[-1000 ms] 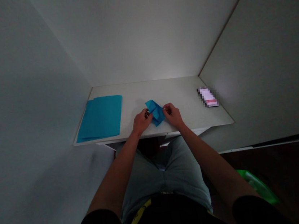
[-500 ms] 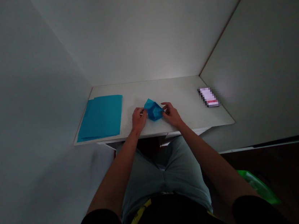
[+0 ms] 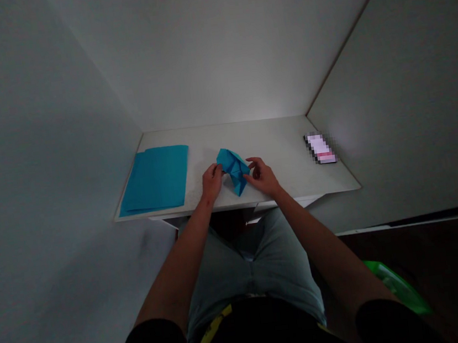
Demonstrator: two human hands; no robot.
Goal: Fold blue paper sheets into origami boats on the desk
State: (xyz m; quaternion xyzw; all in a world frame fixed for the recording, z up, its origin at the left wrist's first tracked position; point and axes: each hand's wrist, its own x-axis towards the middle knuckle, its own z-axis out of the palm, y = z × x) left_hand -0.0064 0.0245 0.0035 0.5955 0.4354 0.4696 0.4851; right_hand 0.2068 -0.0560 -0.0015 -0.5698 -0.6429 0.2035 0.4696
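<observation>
A small folded piece of blue paper (image 3: 233,170) sits at the middle of the white table (image 3: 275,138), partly raised off the surface. My left hand (image 3: 212,182) pinches its left edge with curled fingers. On the other side, my right hand (image 3: 263,176) pinches the right edge, thumb and fingers pressed on the paper. Both forearms reach in from below over my lap.
A stack of flat blue paper sheets (image 3: 155,179) lies at the table's left end. A blurred phone-like object (image 3: 320,148) rests at the right end. White walls enclose the table on three sides. A green object (image 3: 397,284) lies on the dark floor at the lower right.
The folded paper has changed shape between my hands, from a flatter form to a more puffed one, and now shows a point toward me. Both hands stayed close to it.
</observation>
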